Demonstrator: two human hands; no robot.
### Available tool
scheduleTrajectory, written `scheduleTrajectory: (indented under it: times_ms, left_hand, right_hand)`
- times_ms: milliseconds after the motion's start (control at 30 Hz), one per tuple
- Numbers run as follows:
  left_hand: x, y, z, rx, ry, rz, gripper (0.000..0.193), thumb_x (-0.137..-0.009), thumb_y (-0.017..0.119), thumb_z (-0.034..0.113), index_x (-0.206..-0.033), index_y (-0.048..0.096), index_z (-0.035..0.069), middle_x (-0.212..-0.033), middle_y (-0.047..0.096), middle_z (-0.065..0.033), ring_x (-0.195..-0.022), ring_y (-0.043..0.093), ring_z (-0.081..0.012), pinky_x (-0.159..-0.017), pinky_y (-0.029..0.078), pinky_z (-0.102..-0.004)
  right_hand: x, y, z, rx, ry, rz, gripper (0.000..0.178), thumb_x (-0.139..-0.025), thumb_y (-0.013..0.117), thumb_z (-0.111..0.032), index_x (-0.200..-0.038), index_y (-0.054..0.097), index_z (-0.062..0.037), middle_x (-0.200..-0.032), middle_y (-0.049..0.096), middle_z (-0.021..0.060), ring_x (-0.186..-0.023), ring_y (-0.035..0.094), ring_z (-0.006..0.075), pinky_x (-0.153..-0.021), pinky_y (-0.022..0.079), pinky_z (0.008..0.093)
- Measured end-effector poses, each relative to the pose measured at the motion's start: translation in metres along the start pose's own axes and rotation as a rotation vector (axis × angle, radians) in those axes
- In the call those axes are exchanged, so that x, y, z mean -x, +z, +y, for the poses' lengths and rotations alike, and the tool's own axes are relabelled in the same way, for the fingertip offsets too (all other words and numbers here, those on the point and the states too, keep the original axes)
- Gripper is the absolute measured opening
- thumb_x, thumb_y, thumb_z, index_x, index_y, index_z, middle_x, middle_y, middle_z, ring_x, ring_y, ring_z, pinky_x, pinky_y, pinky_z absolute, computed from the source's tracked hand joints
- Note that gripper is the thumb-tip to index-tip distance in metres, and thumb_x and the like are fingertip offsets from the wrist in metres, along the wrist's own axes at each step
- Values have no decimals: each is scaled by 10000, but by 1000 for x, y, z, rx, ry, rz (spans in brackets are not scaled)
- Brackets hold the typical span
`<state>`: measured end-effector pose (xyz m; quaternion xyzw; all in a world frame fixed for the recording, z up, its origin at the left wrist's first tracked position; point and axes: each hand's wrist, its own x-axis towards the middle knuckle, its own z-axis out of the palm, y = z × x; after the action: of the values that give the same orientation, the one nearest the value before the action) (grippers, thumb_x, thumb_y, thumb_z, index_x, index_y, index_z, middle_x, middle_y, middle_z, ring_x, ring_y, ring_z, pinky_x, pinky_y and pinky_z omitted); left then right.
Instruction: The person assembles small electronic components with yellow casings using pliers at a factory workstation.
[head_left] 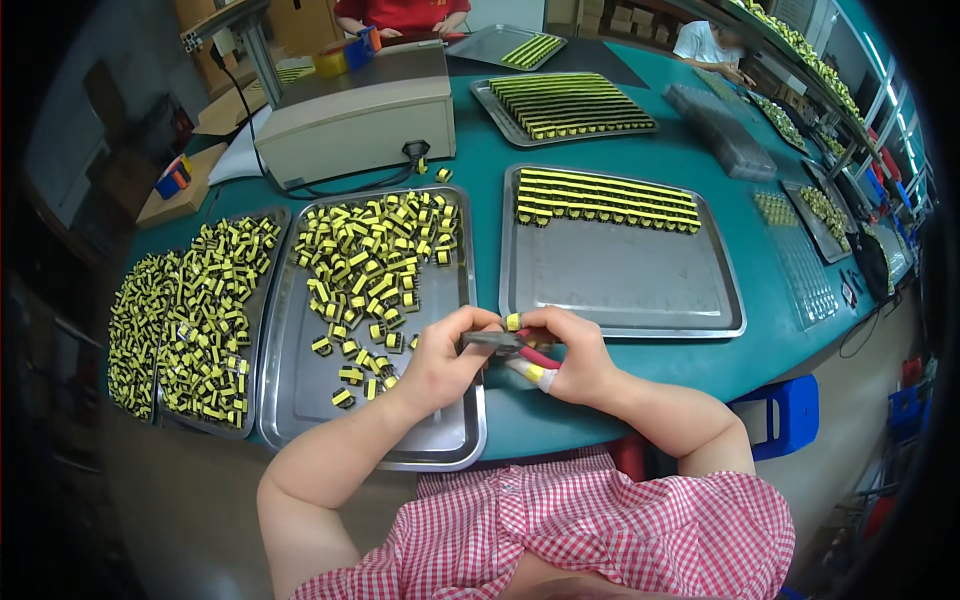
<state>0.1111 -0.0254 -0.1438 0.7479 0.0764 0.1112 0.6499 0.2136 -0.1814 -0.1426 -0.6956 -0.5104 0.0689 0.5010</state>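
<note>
Teal tabletop (480, 180), far edge cut off. Both hands, left (447, 362) & right (572, 352), grasp red-handled pliers (520, 347); part they nip hidden. Left tray (300, 400): loose yellow parts (375, 255); right tray (620, 285): neat rows (606, 198).

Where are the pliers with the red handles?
In the head view, the red-handled pliers sit low in the middle, gripped between the left hand and right hand, just right of the tray of loose yellow parts.

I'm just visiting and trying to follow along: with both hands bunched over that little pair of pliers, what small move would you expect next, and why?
Probably a squeeze of the pliers. The left hand and right hand meet at the table's near edge, the right gripping the red handles. What sits at the tip is hidden. Afterwards the piece likely joins the neat row on the right tray, since loose yellow parts fill the middle tray.
</note>
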Motion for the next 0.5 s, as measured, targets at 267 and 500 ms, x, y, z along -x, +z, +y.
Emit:
scheduleTrajectory:
  times_ms: [267,500]
  left_hand:
    - [6,-1,11,-156,160,-57,324,-762,632,22,-1068,530,-12,-821,551,-19,-663,483,-47,-592,403,-187]
    - [8,-4,7,-69,121,-51,280,-766,630,21,-1022,521,-14,-954,556,-65,-751,515,-62,-647,424,-198]
  right_hand:
    - [0,-9,14,-786,481,-209,406,-819,634,-106,-1163,436,-20,-940,596,57,-801,583,119,-652,477,245]
    - [-1,-8,13,-904,497,-258,383,-828,628,-158,-1140,448,-28,-921,594,64,-787,579,122,-622,470,245]
